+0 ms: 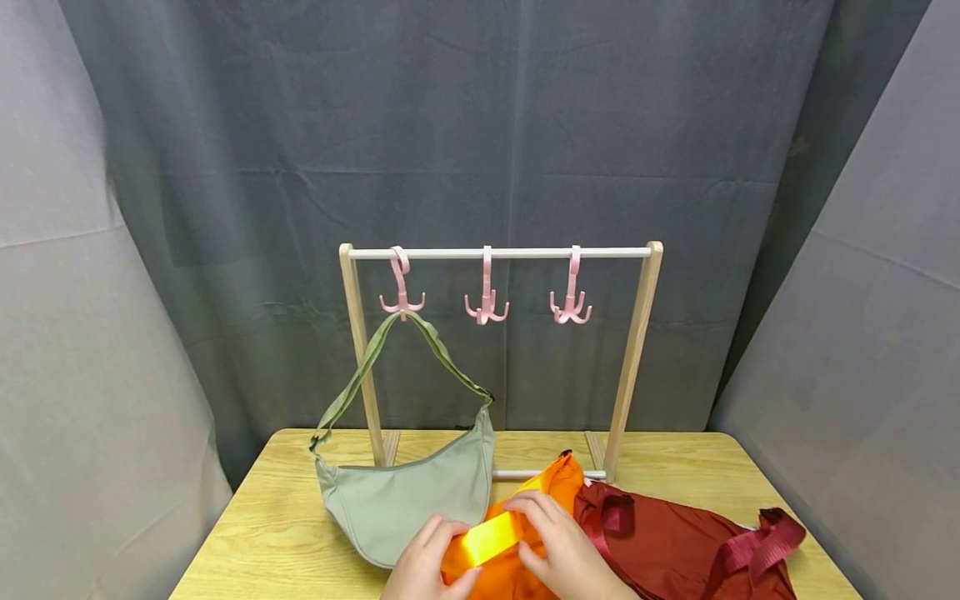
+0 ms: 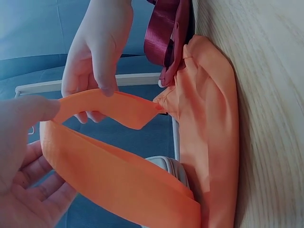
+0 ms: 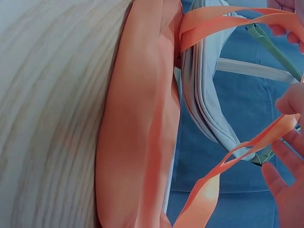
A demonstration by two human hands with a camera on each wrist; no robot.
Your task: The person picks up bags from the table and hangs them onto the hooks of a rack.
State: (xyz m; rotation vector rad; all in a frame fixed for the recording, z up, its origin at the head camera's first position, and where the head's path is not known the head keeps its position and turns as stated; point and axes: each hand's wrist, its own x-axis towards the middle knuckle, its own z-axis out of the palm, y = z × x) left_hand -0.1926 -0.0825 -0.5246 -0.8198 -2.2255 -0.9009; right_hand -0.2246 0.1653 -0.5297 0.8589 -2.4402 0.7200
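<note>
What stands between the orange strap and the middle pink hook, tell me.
Nothing visible covers the middle pink hook, but in the head view the green bag's right end sits below it; the orange strap might brush that.

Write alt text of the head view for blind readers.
A person's left grip and right grip pinch the strap of an orange bag on a wooden table. A green bag hangs at left from a pink hook on a rack; a red bag lies at right.
</note>
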